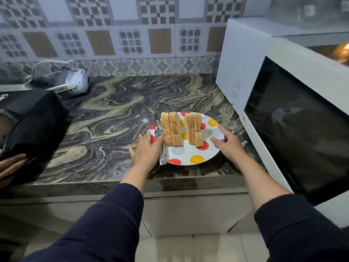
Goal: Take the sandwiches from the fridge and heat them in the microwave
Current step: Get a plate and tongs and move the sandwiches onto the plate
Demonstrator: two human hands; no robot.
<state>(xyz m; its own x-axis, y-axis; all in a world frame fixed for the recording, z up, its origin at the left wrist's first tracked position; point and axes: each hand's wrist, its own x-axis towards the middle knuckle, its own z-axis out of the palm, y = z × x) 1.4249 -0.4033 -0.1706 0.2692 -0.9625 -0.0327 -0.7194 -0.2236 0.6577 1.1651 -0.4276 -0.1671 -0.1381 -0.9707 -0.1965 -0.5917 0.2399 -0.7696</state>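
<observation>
— Sandwiches (182, 130), two of them, stood on edge on the spotted plate (194, 157) on the marble counter (105, 120), just left of the microwave (283, 103). Did you count the same?

— Two stacks, yes, side by side with a gap between them. One plate, and one pair of metal tongs (160, 140) lying along its left rim.

— And the hands?

— Both were at the plate. The left hand (146, 149) sat at the left edge with its thumb over the tongs; fingers fairly straight, not clenched round anything that I could make out. The right hand (227, 142) was spread wide at the right edge, fingers apart, holding nothing.

— What worried you?

— Those sandwiches were upright. I judged that a tilted lift would topple them, or slide them off the glossy plate.

— The tongs too?

— Certainly. They were loose on the rim and could slip off onto the counter. Worse, if metal went inside with the plate, it could spark.

— Was the microwave door (294, 127) a problem?

— It stood swung open towards the person, close by the right arm. An elbow or the plate's edge could have knocked it on the way round.
</observation>
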